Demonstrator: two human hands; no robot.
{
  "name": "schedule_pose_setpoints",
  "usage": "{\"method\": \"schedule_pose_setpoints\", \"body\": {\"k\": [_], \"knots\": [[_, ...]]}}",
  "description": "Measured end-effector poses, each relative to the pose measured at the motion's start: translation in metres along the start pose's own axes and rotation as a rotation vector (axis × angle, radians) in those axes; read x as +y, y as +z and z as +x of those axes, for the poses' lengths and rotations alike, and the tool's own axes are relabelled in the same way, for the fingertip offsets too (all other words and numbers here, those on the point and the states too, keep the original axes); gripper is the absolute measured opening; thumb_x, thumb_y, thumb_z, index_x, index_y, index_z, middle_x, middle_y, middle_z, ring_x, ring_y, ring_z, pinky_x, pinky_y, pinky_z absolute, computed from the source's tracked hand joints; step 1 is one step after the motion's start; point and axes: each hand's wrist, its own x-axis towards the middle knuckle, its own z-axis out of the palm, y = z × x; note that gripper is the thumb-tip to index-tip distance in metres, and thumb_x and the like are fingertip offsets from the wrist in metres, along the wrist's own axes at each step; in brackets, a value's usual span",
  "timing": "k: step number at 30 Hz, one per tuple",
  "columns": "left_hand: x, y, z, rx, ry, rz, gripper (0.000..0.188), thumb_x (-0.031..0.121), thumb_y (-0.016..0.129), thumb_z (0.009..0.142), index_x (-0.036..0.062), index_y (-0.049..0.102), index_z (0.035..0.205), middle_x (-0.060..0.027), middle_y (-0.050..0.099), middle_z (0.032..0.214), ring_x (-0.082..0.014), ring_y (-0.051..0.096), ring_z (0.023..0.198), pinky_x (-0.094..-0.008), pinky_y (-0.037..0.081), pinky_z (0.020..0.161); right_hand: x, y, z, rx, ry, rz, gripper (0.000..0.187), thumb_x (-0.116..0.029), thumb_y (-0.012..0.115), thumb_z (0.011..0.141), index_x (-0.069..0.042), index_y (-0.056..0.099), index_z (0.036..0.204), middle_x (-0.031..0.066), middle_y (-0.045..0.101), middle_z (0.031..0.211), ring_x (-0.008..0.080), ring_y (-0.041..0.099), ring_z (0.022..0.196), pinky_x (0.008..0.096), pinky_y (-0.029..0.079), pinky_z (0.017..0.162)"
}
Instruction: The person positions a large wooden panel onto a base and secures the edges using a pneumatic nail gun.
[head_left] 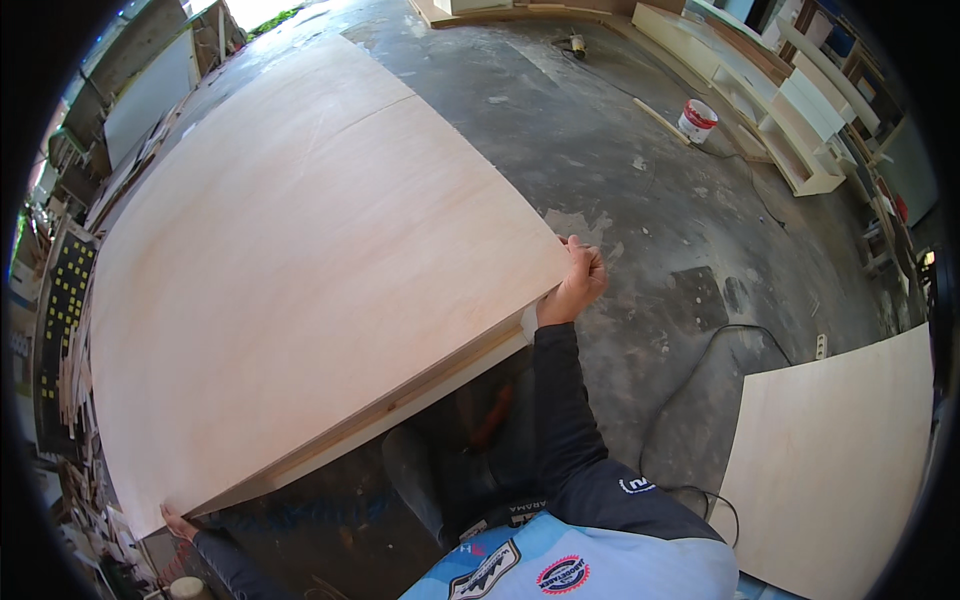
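A large pale plywood sheet [300,250] spreads across the left and middle of the head view. Under its near edge shows a wooden frame [390,412], with a gap between the two toward the middle. My right hand [575,282] grips the sheet's near right corner, fingers curled over the edge. At the near left corner my left hand [180,523] holds the sheet's edge, with its thumb on top and the other fingers hidden below.
Another plywood sheet [835,470] lies at the right. A black cable [690,385] runs over the concrete floor [640,200] near a power strip [821,346]. Farther off stand a white and red bucket [697,121] and wooden cabinet frames [740,90]. Scrap strips [75,390] line the left.
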Motion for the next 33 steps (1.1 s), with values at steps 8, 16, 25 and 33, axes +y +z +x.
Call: {"method": "schedule_pose_setpoints", "body": {"k": [8,16,25,33], "knots": [[0.122,0.077,-0.117,0.72,-0.244,0.327,0.057,0.038,0.071,0.089,-0.002,0.062,0.129,-0.021,0.059,0.137,-0.0345,0.059,0.12,-0.0448,0.044,0.105,-0.002,-0.004,-0.005,-0.099,-0.217,-0.213,0.007,-0.004,0.065,0.088,0.0,0.062,0.083,0.015,0.074,0.095,0.0166,0.066,0.083,0.031,0.052,0.082],[0.443,0.22,-0.421,-0.467,0.616,-0.639,0.04,-0.005,0.057,0.087,-0.0005,0.061,0.126,-0.0145,0.059,0.137,-0.0285,0.052,0.133,-0.0439,0.044,0.109,0.007,-0.011,-0.004,-0.12,-0.145,-0.088,0.009,-0.006,0.063,0.076,0.001,0.06,0.081,0.0162,0.075,0.097,0.0168,0.065,0.079,0.0291,0.051,0.077],[0.6,0.386,-0.538,-1.375,1.568,-0.306,0.056,0.015,0.075,0.068,0.0067,0.062,0.122,-0.0137,0.056,0.135,-0.0343,0.048,0.131,-0.0428,0.038,0.113,0.01,-0.009,-0.011,-0.089,-0.009,-0.006,0.013,-0.009,0.063,0.074,0.001,0.055,0.071,0.0083,0.063,0.081,0.0145,0.055,0.075,0.0289,0.047,0.074],[0.603,0.4,-0.559,-1.34,1.471,-0.239,0.046,0.017,0.074,0.066,0.006,0.062,0.11,-0.0101,0.061,0.118,-0.0322,0.053,0.12,-0.041,0.045,0.105,0.003,-0.011,-0.012,-0.155,-0.02,0.071,0.02,-0.015,0.071,0.077,-0.002,0.057,0.076,0.0073,0.06,0.087,0.0135,0.054,0.079,0.0284,0.047,0.074]]}}
